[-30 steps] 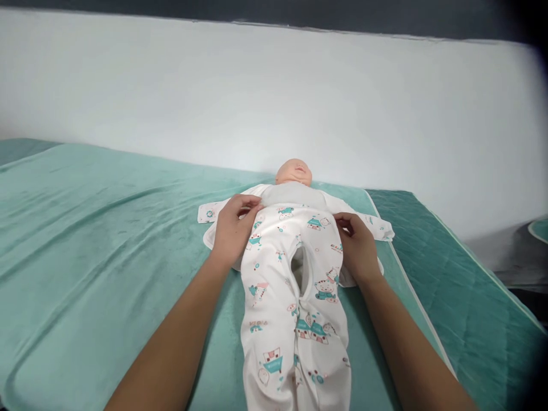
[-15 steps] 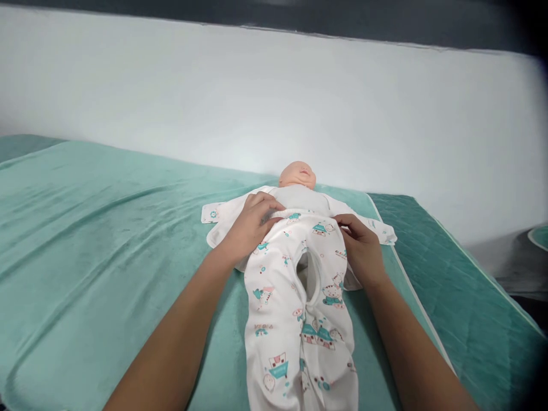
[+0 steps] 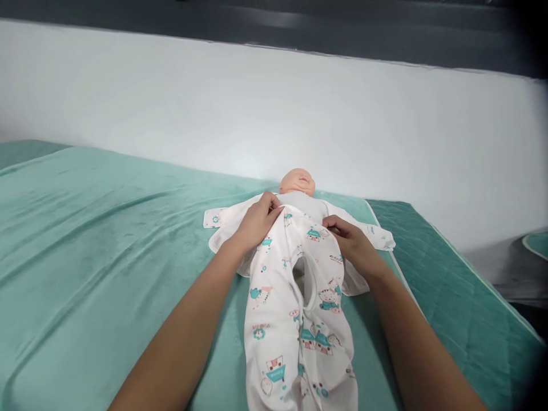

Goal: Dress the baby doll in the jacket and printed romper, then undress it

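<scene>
Both hands on the waistband, doll flat on its back!

Starting on the left, and I've got a broad, wrinkled light-green cover [image 3: 107, 268] running back to the white wall [image 3: 240, 114]. Next along, one sleeve of the white top [image 3: 229, 216] stretches out sideways on it, a small print at the cuff, a loose flap of hem lying below. And here's my left hand [image 3: 259, 221], coming in over that flap, grip closed, thumb and fingers pinching the waistband and drawing its edge up into a little peak!

Into the middle now: the doll [image 3: 298, 181] lies with its bald head near the wall, a pale grey chest below it. Towards me come the printed trousers [image 3: 295, 251], over its lower body, white with teal and pink figures, an oval opening between the legs, the lower ends running out of view.

Across to the other side of the waist, and my right hand [image 3: 351, 240] has its grip closed on the waistband too, fingers curled in at the edge. Just beyond it, the other sleeve reaches out, and more hem spreads beneath my wrist. Far right, there's a darker green quilted cover [image 3: 462, 297], along the light one's pale-edged border.
</scene>
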`<state>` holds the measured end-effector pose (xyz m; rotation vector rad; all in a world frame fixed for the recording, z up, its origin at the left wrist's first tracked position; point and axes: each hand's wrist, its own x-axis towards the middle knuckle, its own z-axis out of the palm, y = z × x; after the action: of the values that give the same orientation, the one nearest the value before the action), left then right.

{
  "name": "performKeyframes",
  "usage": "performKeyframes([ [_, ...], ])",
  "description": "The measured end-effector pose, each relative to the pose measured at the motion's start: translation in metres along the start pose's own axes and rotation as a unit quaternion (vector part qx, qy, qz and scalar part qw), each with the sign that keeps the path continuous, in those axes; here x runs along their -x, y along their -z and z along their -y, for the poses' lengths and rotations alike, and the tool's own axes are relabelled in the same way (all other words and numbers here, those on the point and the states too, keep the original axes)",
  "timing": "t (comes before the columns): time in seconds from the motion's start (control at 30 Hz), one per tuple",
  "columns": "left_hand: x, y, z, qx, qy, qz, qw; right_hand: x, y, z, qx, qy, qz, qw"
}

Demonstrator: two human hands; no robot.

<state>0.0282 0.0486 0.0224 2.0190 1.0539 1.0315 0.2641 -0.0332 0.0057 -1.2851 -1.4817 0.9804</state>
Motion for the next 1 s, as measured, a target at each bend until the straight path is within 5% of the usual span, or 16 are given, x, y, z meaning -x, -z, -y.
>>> performKeyframes([
  [0.23, -0.025, 0.003, 0.007, 0.011, 0.038, 0.061, 0.997, -0.007, -0.007, -0.009, 0.050, 0.020, -0.105, 0.993],
  [0.63, -0.026, -0.008, 0.009, -0.009, 0.065, -0.019, 0.998, -0.048, -0.002, -0.008, 0.194, 0.018, -0.213, 0.958],
  [0.8, -0.025, -0.012, 0.009, -0.051, 0.004, -0.025, 0.998, -0.041, -0.007, -0.013, 0.162, 0.060, -0.164, 0.971],
  [1.0, -0.028, -0.011, 0.015, -0.152, -0.125, -0.040, 0.980, -0.048, -0.003, -0.016, 0.209, 0.197, -0.130, 0.949],
])
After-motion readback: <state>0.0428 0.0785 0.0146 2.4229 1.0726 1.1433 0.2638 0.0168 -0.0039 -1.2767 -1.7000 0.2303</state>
